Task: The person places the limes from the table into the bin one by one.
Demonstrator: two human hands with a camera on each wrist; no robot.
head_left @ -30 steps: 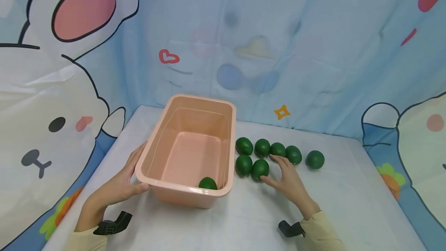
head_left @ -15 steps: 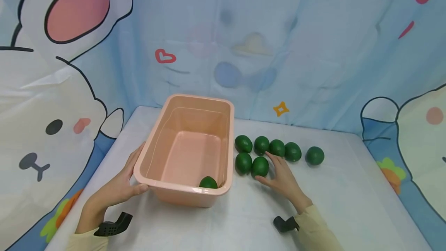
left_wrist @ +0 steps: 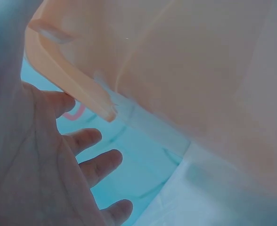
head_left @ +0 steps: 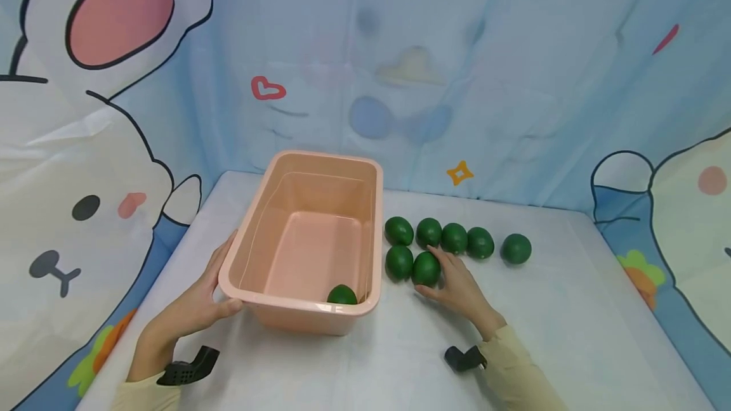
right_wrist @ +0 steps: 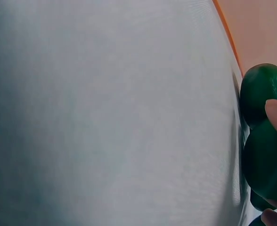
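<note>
Now our right hand (head_left: 457,284) has closed in on a green fruit (head_left: 426,268).
Thumb and fingers cup it loosely on the table (head_left: 548,322), beside the tub (head_left: 311,309); our left hand (head_left: 191,309) keeps gripping the tub's corner, one fruit (head_left: 341,295) inside.
</note>
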